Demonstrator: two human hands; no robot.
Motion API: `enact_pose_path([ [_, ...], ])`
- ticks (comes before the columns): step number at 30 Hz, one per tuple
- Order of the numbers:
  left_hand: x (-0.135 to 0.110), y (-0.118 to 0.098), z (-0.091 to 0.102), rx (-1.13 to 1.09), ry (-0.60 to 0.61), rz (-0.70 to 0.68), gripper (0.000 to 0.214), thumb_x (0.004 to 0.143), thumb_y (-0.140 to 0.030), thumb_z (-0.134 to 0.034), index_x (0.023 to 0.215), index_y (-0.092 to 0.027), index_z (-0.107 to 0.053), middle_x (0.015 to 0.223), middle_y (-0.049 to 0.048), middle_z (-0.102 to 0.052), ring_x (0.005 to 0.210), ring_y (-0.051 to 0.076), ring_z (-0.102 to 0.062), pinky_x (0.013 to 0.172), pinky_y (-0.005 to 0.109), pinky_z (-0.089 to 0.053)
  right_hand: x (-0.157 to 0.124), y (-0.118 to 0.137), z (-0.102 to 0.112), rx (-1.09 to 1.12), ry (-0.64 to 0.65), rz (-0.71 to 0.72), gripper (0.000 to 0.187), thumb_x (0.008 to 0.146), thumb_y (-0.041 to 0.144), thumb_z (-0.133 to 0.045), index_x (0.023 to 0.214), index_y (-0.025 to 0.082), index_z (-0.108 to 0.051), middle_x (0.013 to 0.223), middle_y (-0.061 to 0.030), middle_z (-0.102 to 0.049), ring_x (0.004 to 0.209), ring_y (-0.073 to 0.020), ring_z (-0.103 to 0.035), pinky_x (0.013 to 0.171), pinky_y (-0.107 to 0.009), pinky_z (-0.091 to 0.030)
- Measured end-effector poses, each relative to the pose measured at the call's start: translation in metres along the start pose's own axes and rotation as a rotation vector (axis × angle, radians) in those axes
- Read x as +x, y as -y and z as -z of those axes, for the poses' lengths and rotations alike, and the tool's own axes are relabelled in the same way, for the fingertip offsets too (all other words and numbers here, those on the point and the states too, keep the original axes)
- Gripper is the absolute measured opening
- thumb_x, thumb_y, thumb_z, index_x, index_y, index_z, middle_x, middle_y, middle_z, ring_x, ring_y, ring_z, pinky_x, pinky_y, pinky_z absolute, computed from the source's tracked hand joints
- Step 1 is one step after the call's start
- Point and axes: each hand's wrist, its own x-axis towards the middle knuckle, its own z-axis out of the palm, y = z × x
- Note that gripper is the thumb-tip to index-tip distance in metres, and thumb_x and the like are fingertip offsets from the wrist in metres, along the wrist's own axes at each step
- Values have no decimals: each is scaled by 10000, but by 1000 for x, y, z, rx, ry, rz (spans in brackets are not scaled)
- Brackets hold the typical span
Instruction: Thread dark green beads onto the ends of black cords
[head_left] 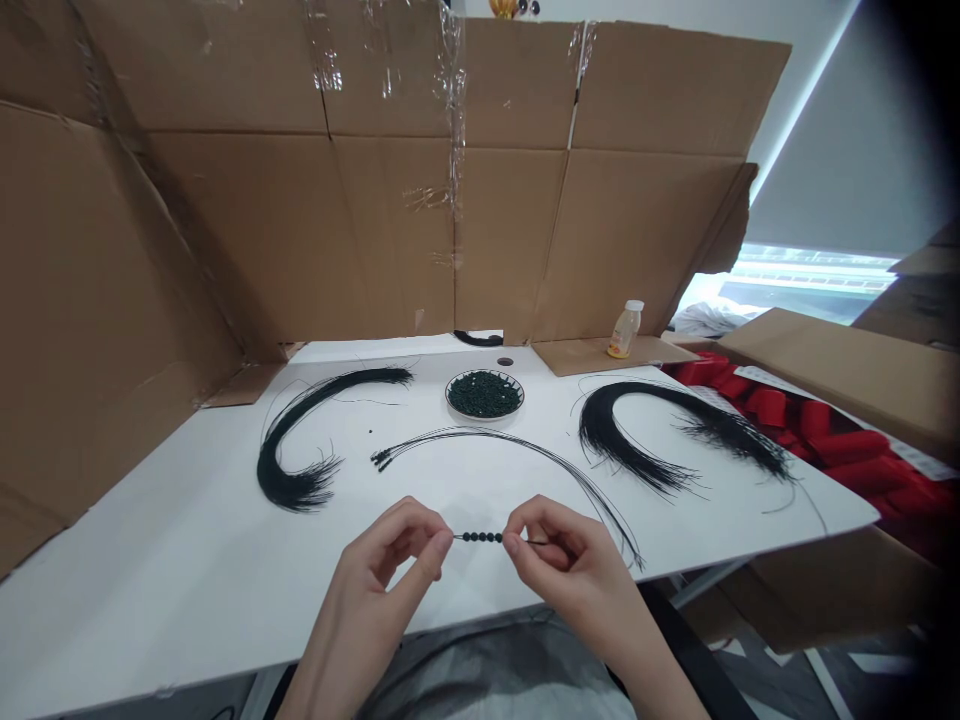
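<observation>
My left hand (401, 555) and my right hand (559, 555) hover over the near edge of the white table (150, 580). Between them runs a thin black cord carrying a short row of dark beads (481, 537). Each hand pinches one end of that cord with thumb and forefinger. Beyond the hands, a small dish of dark green beads (484, 394) stands mid-table. A thin bunch of beaded cords (510, 445) arcs across the table just past the hands.
A thick bundle of black cords (300, 440) lies at the left, another (675, 430) at the right. Cardboard walls (375, 200) enclose the table's back and left. A small bottle (625, 329) stands at the back right. Red items (817, 425) fill a box at right.
</observation>
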Motion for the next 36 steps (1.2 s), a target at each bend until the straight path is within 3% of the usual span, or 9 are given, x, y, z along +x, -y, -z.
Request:
enact_pose_path([
  [4, 0, 0, 1, -2, -5, 18, 323, 897, -447, -662, 678, -224, -579, 711, -16, -506, 705, 179, -476, 723, 282, -410, 0, 0, 0, -3, -9, -2, 178, 872, 320, -671, 781, 171, -637, 607, 92, -162, 553, -94, -154, 517, -270, -128],
  [10, -1, 1, 4, 5, 18, 47, 269, 929, -487, -581, 851, -248, -679, 674, -10, -537, 755, 220, -542, 720, 314, -393, -1, 8, -3, 12, -63, -12, 191, 846, 332, -689, 767, 164, -644, 613, 85, -172, 566, -94, -157, 541, -280, -124],
  [16, 0, 6, 2, -66, 23, 17, 178, 899, -401, -643, 837, -238, -677, 656, -31, -505, 681, 183, -507, 699, 292, -401, -3, 14, -7, 31, -114, -20, 216, 827, 361, -698, 747, 166, -649, 620, 80, -169, 576, -100, -163, 565, -293, -121],
  [36, -2, 0, -1, -131, -54, 70, 286, 911, -452, -612, 729, -238, -554, 659, -21, -506, 715, 193, -454, 683, 282, -335, 0, 2, -2, 15, -13, 24, 179, 856, 315, -695, 768, 166, -645, 600, 84, -180, 551, -91, -170, 517, -264, -136],
])
